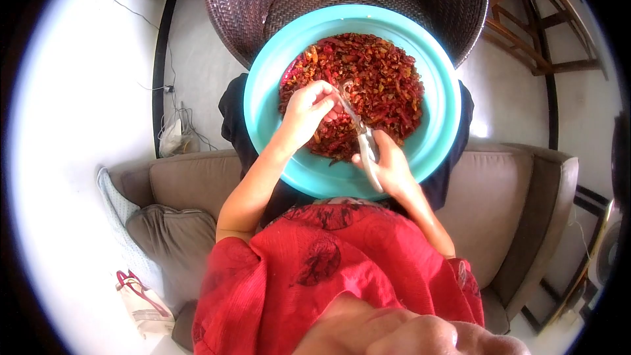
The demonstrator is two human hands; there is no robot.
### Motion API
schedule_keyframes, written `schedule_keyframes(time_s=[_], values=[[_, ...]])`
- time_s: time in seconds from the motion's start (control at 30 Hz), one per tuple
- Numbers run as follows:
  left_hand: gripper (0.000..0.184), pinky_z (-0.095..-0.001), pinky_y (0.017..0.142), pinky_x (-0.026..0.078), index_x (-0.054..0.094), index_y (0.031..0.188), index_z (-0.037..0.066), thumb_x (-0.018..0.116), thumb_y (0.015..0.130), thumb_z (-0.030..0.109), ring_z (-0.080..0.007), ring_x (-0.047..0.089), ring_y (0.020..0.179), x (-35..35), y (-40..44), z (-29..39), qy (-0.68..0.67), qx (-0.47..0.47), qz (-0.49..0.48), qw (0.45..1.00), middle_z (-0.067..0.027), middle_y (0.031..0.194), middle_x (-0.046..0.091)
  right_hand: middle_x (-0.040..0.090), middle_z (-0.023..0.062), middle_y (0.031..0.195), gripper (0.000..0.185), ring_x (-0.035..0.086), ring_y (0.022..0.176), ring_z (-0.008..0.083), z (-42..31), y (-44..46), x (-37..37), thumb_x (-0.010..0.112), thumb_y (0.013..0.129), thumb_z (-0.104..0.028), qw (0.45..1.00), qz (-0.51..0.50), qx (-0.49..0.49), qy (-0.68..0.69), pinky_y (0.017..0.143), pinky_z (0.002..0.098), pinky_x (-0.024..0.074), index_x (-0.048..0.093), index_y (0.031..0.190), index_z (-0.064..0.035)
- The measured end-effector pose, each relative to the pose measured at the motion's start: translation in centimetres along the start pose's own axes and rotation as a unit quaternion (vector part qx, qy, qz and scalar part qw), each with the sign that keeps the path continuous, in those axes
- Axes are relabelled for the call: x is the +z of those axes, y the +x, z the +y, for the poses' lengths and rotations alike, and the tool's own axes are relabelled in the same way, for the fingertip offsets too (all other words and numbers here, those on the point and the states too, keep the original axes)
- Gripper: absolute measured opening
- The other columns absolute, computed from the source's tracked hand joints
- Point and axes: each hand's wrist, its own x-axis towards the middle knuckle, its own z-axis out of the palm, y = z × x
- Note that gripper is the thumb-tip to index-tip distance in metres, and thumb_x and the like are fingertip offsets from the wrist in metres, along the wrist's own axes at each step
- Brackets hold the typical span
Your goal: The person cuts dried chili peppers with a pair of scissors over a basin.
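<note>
A person's right hand [388, 165] is closed around the pale handles of metal-bladed scissors [362, 133], blades pointing toward the left hand [314, 106], its fingers curled; whether they grip anything cannot be made out. Beneath both hands, chopped red chilli peppers [388, 85] lie in a round turquoise basin [445, 95]; beyond them stands a curved dark-brown wicker piece [227, 6].

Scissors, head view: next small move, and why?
Probably ease the left hand slightly back before squeezing the scissors: their blades reach close beside its fingers, above the basin of chopped red chillies, and the right hand grips the handles.
</note>
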Motion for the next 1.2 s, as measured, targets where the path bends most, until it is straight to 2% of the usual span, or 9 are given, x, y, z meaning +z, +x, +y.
schedule_keyframes(time_s=[0.07,0.43,0.53,0.7,0.8,0.87,0.9,1.1,1.2], values=[[0.006,-0.0241,0.067,0.052,0.06,0.097,0.002,0.056,0.099,0.005,-0.0092,0.062,0.073,-0.1,0.1,-0.3,0.005,0.0,-0.011,1.0,-0.0033,0.084,0.066,0.06,0.0157,0.082,0.044,0.057,0.072,0.024,0.1,0.0,0.3,0.078,0.079,-0.033,0.999,0.018,-0.04,-0.006,0.07,0.0392,0.0477,0.057,0.097,0.0008],[0.014,-0.0241,0.065,0.052,0.064,0.109,0.004,0.061,0.095,0.008,-0.0098,0.064,0.072,-0.6,-0.6,1.0,0.215,0.038,0.043,0.975,-0.0041,0.085,0.068,0.06,0.0183,0.072,0.039,0.056,0.063,0.0242,-0.1,0.1,0.7,0.081,0.08,-0.029,0.998,0.042,-0.052,-0.017,0.062,0.0399,0.0462,0.058,0.086,0.0025],[0.023,-0.0317,0.067,0.055,0.062,0.117,0.005,0.062,0.095,0.01,-0.0205,0.07,0.073,-1.8,-1.8,2.8,0.425,0.141,0.181,0.876,-0.0126,0.086,0.07,0.06,0.0187,0.072,0.038,0.056,0.063,0.0244,-0.1,0.0,0.5,0.081,0.081,-0.028,0.997,0.049,-0.055,-0.016,0.062,0.0399,0.0462,0.058,0.086,0.0025],[0.031,-0.0442,0.066,0.053,0.055,0.118,-0.005,0.06,0.093,0.012,-0.0361,0.069,0.073,-1.9,-1.5,3.0,0.667,0.055,0.153,0.727,-0.0199,0.076,0.068,0.06,0.0184,0.072,0.039,0.056,0.063,0.0246,0.4,0.0,1.0,0.081,0.08,-0.029,0.997,0.041,-0.072,0.001,0.062,0.0404,0.046,0.059,0.086,0.0026],[0.031,-0.0476,0.063,0.052,0.053,0.112,-0.01,0.061,0.09,0.01,-0.0385,0.068,0.07,-2.4,-0.6,2.4,0.673,0.086,0.127,0.723,-0.0218,0.07,0.065,0.06,0.0177,0.073,0.039,0.056,0.063,0.0238,-0.4,-0.4,0.4,0.081,0.08,-0.029,0.997,0.047,-0.065,-0.009,0.062,0.0398,0.0457,0.059,0.087,0.0026],[0.029,-0.0474,0.06,0.053,0.054,0.11,-0.013,0.057,0.087,0.005,-0.0381,0.067,0.066,-2.4,-0.4,2.2,0.692,0.092,0.126,0.705,-0.0218,0.068,0.065,0.067,0.0239,0.085,0.044,0.067,0.078,0.0387,-0.6,-0.5,-0.3,0.08,0.079,-0.035,0.999,0.037,-0.036,-0.015,0.07,0.0444,0.0509,0.064,0.098,0.002],[0.028,-0.0471,0.057,0.054,0.055,0.109,-0.015,0.053,0.085,-0.001,-0.0378,0.067,0.062,-2.4,-0.4,2.1,0.709,0.097,0.124,0.687,-0.0217,0.067,0.065,0.068,0.0232,0.086,0.044,0.068,0.079,0.038,-0.8,-0.6,-0.5,0.08,0.08,-0.034,0.999,0.034,-0.032,-0.003,0.071,0.0441,0.0513,0.065,0.1,0.0018],[0.009,-0.046,0.064,0.055,0.057,0.086,-0.003,0.063,0.08,0.001,-0.0384,0.069,0.071,-2.3,-1.6,2.7,0.678,0.124,0.087,0.719,-0.0222,0.075,0.067,0.068,0.0238,0.088,0.045,0.068,0.081,0.0373,-0.7,-0.8,-0.6,0.08,0.079,-0.034,0.999,0.028,-0.04,-0.01,0.073,0.0436,0.0517,0.065,0.102,0.002],[0.021,-0.0376,0.071,0.054,0.061,0.1,-0.001,0.07,0.083,0.009,-0.0299,0.069,0.08,-2.2,-2.0,3.7,0.602,0.131,0.054,0.786,-0.0162,0.082,0.069,0.068,0.0237,0.092,0.047,0.068,0.084,0.0365,-1.2,-1.1,-0.9,0.079,0.08,-0.034,0.999,0.03,-0.033,-0.011,0.075,0.0433,0.0515,0.063,0.106,0.0017]])
